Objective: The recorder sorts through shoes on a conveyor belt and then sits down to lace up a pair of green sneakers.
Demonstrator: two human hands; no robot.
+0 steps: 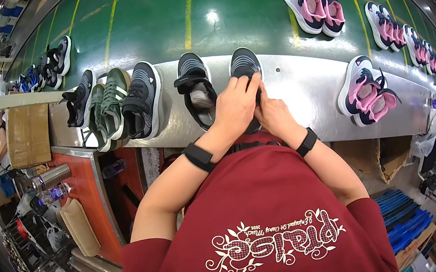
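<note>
A black sneaker with fine pale lines on its toe and a white sole edge stands on the metal ledge in front of me, toe away from me. My left hand lies over its upper, fingers bent together on the middle of it. My right hand grips the shoe's near right side, fingertips close to the left hand's. Between them, most of the shoe's opening is hidden. Just left stands a matching sneaker, its flap pulled up and something pale inside.
Left along the metal ledge stand a dark grey sneaker, green sneakers and a black sneaker. Pink-lined sneakers lie right. The green belt beyond carries more pairs. A cardboard box is far left.
</note>
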